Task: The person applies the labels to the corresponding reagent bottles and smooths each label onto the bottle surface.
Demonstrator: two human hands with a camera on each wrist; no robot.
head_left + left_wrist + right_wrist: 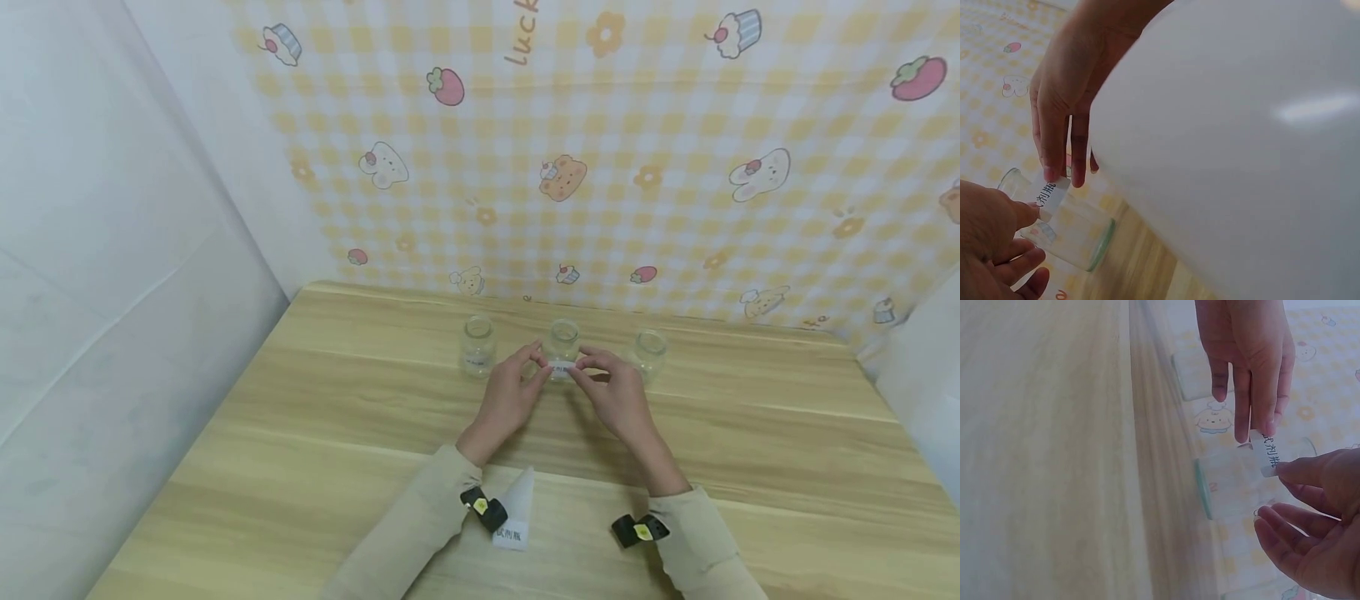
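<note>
A clear glass jar [564, 333] stands between my hands at the back of the table, its mouth uncovered. Across its front lies a small white label [561, 367] with dark handwritten characters. At the label's left end, my left hand [512, 393] pinches it between thumb and forefinger. The right hand [619, 398] pinches the opposite end in the same way. Both wrist views show the thumbs on the label [1265, 453], close against the glass; whether it sticks there I cannot tell. The remaining fingers of each hand stay loosely apart beside the jar.
Another glass jar [478, 342] with a lettered label stands to the left, and a third jar [649, 354] to the right, partly behind my right hand. A pointed white paper [516, 508] with characters lies near my left sleeve. Patterned cloth [480, 167] covers the back wall.
</note>
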